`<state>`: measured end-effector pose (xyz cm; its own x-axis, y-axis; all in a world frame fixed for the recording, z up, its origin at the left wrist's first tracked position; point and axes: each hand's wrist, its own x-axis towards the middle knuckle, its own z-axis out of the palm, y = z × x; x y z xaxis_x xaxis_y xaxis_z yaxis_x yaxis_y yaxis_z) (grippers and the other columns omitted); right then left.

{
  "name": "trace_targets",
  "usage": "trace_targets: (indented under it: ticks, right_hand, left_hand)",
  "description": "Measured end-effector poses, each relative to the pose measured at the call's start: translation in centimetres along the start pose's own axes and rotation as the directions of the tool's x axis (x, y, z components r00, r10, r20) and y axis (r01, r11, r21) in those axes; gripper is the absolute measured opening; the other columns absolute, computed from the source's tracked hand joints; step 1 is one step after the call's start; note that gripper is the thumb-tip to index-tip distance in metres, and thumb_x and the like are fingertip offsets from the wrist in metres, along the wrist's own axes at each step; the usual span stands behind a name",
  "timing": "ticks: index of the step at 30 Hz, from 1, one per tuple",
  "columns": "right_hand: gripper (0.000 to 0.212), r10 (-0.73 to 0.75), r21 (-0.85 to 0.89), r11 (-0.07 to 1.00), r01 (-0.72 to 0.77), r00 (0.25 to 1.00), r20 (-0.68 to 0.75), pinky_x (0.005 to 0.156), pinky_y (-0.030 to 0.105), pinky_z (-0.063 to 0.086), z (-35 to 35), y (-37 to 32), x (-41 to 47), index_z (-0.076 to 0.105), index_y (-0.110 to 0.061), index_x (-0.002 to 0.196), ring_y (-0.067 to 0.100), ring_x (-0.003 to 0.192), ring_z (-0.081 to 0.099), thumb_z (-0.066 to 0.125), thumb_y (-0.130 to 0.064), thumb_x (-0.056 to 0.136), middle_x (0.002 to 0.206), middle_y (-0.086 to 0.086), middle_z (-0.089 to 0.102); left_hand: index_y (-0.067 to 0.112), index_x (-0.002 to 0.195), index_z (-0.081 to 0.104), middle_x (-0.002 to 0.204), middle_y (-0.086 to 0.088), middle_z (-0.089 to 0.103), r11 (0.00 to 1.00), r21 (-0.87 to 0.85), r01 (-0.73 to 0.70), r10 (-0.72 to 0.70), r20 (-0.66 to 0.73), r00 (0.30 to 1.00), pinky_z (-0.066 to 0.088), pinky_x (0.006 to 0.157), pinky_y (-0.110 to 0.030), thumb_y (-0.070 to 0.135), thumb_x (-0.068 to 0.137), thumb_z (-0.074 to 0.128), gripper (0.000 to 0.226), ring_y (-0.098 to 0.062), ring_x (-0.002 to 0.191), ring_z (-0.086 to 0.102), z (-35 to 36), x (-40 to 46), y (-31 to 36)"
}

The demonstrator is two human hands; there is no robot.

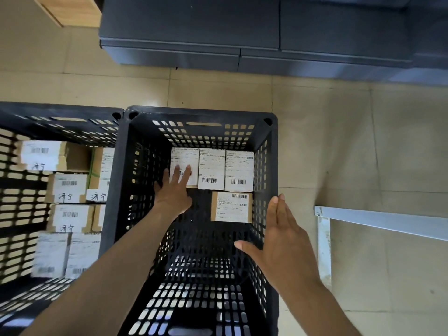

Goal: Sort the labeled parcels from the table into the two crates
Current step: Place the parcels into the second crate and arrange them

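Two black perforated crates stand side by side on the floor. The right crate (272, 151) holds a far row of three white-labelled parcels and a brown parcel (231, 206) in front of them. My left hand (173, 190) reaches deep into this crate, fingers spread flat on the row's leftmost parcel (184, 157). My right hand (284, 238) hovers open over the crate's right wall, palm turned left, holding nothing. The left crate (72, 128) is packed with several labelled parcels (69, 187), some with handwritten marks.
A dark grey cabinet (242, 40) stands beyond the crates on the beige tiled floor. A wooden edge (65, 10) shows at top left. A white metal frame (323, 238) lies to the right of the right crate.
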<state>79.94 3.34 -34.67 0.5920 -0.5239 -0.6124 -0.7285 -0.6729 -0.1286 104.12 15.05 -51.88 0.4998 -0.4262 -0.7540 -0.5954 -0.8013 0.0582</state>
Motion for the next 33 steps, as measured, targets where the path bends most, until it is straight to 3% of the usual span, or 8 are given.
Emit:
trace_targets:
  ticks: [3,7,12,17,22,28,33]
  right_hand:
    - [0.119,0.008,-0.032,0.999,-0.007,1.000,0.029,0.122,0.042,0.030,0.0,0.1,0.1,-0.021,-0.004,0.157,0.027,0.158,-0.001,0.024,-0.087,0.085,0.168,0.015,-0.020]
    - [0.107,0.012,0.022,1.000,-0.014,0.997,0.082,0.123,0.051,0.026,-0.7,0.5,-0.1,-0.023,-0.014,0.158,0.025,0.158,0.000,0.030,-0.080,0.093,0.169,0.005,-0.021]
    - [0.070,-0.050,0.021,0.998,0.051,0.998,-0.035,0.118,0.048,0.033,-4.8,1.0,-3.9,0.016,-0.025,0.161,0.025,0.152,0.024,0.044,-0.053,0.103,0.167,0.001,0.022]
    - [0.040,-0.098,0.065,0.992,0.111,0.979,-0.176,0.094,0.039,0.048,-9.1,0.3,-10.0,0.049,-0.036,0.138,0.020,0.121,0.054,0.050,-0.043,0.099,0.129,-0.008,0.057]
    - [0.031,-0.100,0.091,0.988,0.122,0.971,-0.217,0.087,0.037,0.048,-13.0,-0.3,-16.3,0.057,-0.031,0.127,0.018,0.109,0.058,0.047,-0.042,0.099,0.122,-0.008,0.062]
    - [0.030,-0.033,0.195,0.975,0.103,0.942,-0.333,0.086,0.036,0.050,-16.5,-1.6,-23.0,0.060,-0.030,0.125,0.019,0.107,0.060,0.047,-0.041,0.100,0.119,-0.006,0.065]
    - [0.031,0.089,0.293,0.955,0.043,0.902,-0.422,0.093,0.039,0.052,-18.3,-3.4,-28.6,0.062,-0.024,0.127,0.020,0.110,0.062,0.053,-0.036,0.100,0.124,-0.003,0.065]
  left_hand:
    - [0.033,0.162,-0.021,0.172,0.000,-0.021,0.993,0.114,-0.030,0.030,-0.007,1.000,0.012,0.127,-0.057,0.031,0.103,0.050,0.092,-0.030,0.159,-0.016,-0.4,-3.0,0.3]
    - [0.029,0.166,-0.004,0.174,-0.002,-0.011,0.992,0.116,-0.040,0.046,-0.052,0.998,0.016,0.128,-0.054,0.037,0.105,0.046,0.080,-0.030,0.160,-0.009,-1.7,-9.5,1.1]
    - [0.029,0.166,0.006,0.174,-0.001,0.002,0.991,0.112,-0.074,0.088,-0.124,0.988,0.022,0.127,-0.049,0.043,0.106,0.045,0.073,-0.028,0.160,0.002,-4.3,-19.6,1.0]
    - [0.029,0.164,0.022,0.172,0.000,0.019,0.997,0.028,-0.077,0.081,-0.248,0.965,0.029,0.125,-0.044,0.042,0.106,0.047,0.065,-0.023,0.159,0.017,-7.9,-29.0,0.6]
    - [0.025,0.147,0.057,0.151,-0.002,0.055,0.983,-0.079,-0.168,0.111,-0.472,0.875,0.055,0.101,-0.047,0.032,0.100,0.062,0.048,-0.025,0.139,0.051,-11.6,-36.2,0.7]
    - [0.021,0.132,0.068,0.132,-0.002,0.067,0.946,0.017,-0.324,0.269,-0.600,0.754,0.062,0.082,-0.048,0.023,0.090,0.076,0.042,-0.027,0.119,0.065,-15.0,-42.2,1.5]
    - [0.023,0.131,0.068,0.134,-0.002,0.066,0.904,0.104,-0.415,0.389,-0.603,0.697,0.061,0.084,-0.048,0.026,0.092,0.073,0.039,-0.028,0.121,0.064,-17.0,-45.5,1.2]
